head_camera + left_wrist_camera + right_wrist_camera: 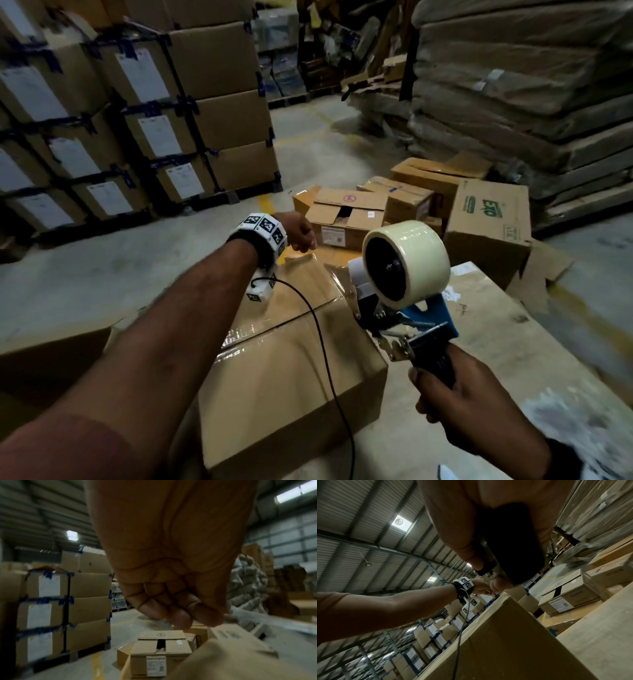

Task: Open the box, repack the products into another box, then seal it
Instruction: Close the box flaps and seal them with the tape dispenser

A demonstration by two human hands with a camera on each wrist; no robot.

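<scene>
My right hand [455, 401] is wrapped tight around the black handle of the tape dispenser [404, 291], thumb over the front of the grip, the cream tape roll [407, 263] standing up above my knuckles. The dispenser's front end sits at the right edge of the box [291, 359] I am sealing, near its far right corner. My left hand [299, 231] is stretched out past the box's far edge, fingers [173, 609] curled in and pinched against the thumb; the left wrist view shows a clear strip of tape [274, 619] running away from that pinch to the right, blurred.

The box has its flaps down, a shiny tape band lying across the top over the seam. Its left side faces bare concrete floor [102, 274]. On its right a second, larger carton [513, 342] stands just beside it, a narrow gap between.

Beyond the far edge sits a smaller carton [346, 212] with its top flaps partly apart, a dark slot in the middle; what is inside I cannot tell. More cartons cluster behind it, one printed in green [489, 219]. Stacked labelled boxes [120, 120] fill the left, wrapped flat stacks [531, 85] the right, with an open aisle between them.

My left forearm reaches straight across the box top, the wrist band's cable [325, 359] drooping over it.
</scene>
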